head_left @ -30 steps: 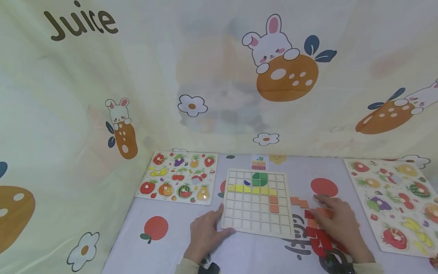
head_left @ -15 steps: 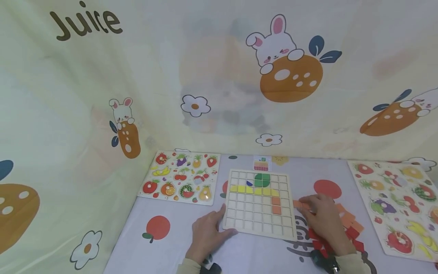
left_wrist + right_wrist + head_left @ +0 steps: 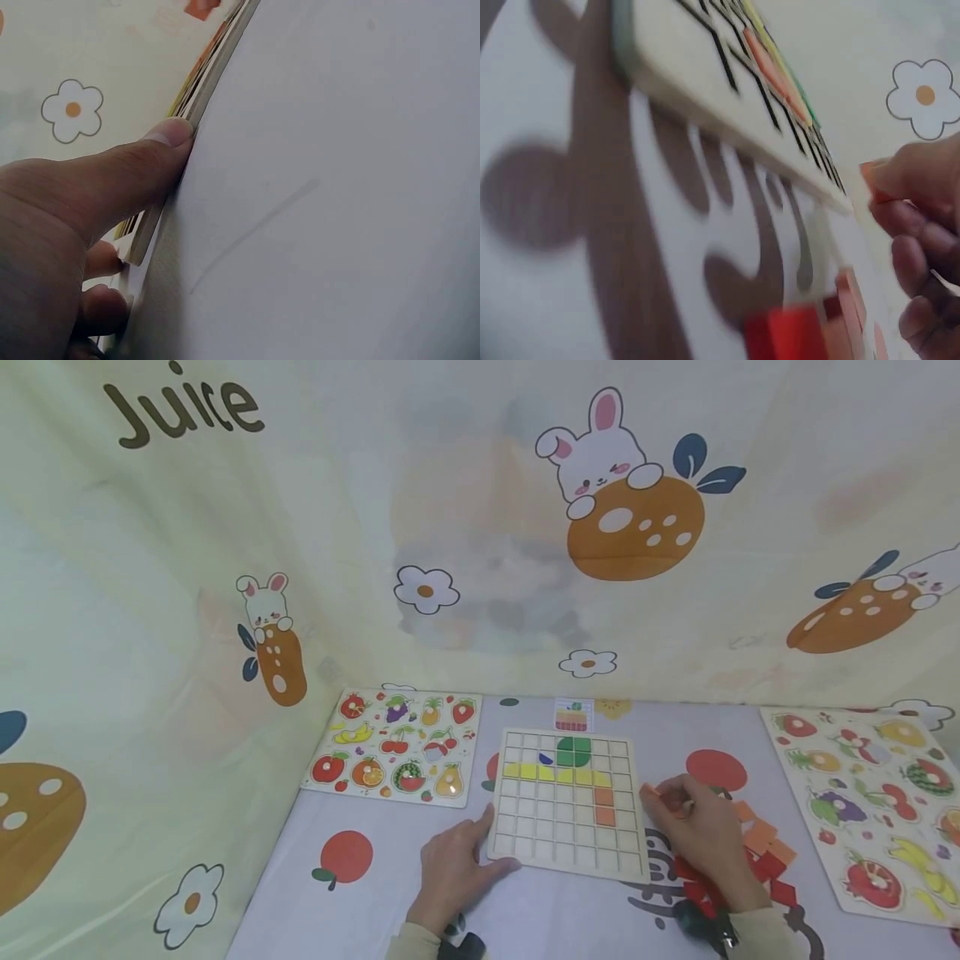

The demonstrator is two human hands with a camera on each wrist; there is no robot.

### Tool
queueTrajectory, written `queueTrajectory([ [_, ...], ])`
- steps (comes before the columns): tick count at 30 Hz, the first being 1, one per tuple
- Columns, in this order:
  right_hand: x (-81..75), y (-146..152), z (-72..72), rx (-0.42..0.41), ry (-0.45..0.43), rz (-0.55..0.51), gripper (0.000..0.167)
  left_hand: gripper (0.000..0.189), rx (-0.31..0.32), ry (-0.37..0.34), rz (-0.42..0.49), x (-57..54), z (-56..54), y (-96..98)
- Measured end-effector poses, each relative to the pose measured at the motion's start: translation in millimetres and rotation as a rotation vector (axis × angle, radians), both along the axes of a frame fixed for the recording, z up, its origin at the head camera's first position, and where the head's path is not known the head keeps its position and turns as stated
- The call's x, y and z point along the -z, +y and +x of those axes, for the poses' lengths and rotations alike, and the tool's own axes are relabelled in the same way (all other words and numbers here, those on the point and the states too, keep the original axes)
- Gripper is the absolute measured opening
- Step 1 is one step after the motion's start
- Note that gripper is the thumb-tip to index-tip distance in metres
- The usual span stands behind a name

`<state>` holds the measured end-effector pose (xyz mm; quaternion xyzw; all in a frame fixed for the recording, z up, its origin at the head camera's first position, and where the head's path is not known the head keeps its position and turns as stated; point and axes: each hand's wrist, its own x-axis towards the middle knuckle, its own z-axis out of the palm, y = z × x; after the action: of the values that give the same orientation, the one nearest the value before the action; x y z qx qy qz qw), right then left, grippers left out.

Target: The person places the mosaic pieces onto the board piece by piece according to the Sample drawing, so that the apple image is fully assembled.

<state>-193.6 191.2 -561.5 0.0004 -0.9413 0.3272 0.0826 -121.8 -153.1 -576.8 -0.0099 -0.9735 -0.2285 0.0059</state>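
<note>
Here, an orange tile (image 3: 868, 178) is pinched between the thumb and fingertips of the right hand (image 3: 701, 827), just beside the right edge of a pale grid board (image 3: 551, 839). The board's near left corner is braced by the left hand (image 3: 452, 867), thumb and forefinger spread wide along two edges. Green pieces (image 3: 573, 752) and a yellow row (image 3: 557, 774) are set in the grid, while loose red tiles (image 3: 768, 866) are scattered near the right wrist.

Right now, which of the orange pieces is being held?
The orange piece pinched in the right hand, beside the grid board. The other orange pieces in view are set in that board or lie loose on the table.
</note>
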Motion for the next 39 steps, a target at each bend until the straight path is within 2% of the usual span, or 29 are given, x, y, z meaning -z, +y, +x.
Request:
queueTrajectory([
  [4, -2.4, -9, -2.2, -0.005, 0.087, -0.087, 0.044, 0.089, 0.001, 0.005, -0.004, -0.4, -0.6, -0.2],
  [6, -4.4, -14, -3.6, -0.030, 0.100, -0.131, 0.042, 0.089, 0.001, 0.008, -0.004, -0.2, -1.0, -0.3],
  [12, -9.7, -31, -7.0, -0.079, 0.020, -0.224, 0.035, 0.089, -0.002, 0.012, -0.008, 0.0, -1.7, -0.5],
  [19, -11.3, -45, -13.0, -0.102, -0.043, -0.348, 0.035, 0.089, -0.001, 0.006, -0.011, -2.3, -1.9, 0.4],
  [29, -11.8, -55, -18.9, -0.106, -0.186, -0.259, 0.043, 0.089, -0.002, -0.005, 0.000, -2.8, -0.7, 1.5],
  [36, -6.8, -57, -15.2, -0.141, -0.114, -0.172, 0.036, 0.090, -0.010, -0.010, -0.008, -2.2, -0.3, 1.4],
  [39, -2.4, -59, -15.0, -0.158, -0.115, -0.148, 0.035, 0.090, -0.012, -0.015, -0.009, -2.3, 0.1, 1.4],
])
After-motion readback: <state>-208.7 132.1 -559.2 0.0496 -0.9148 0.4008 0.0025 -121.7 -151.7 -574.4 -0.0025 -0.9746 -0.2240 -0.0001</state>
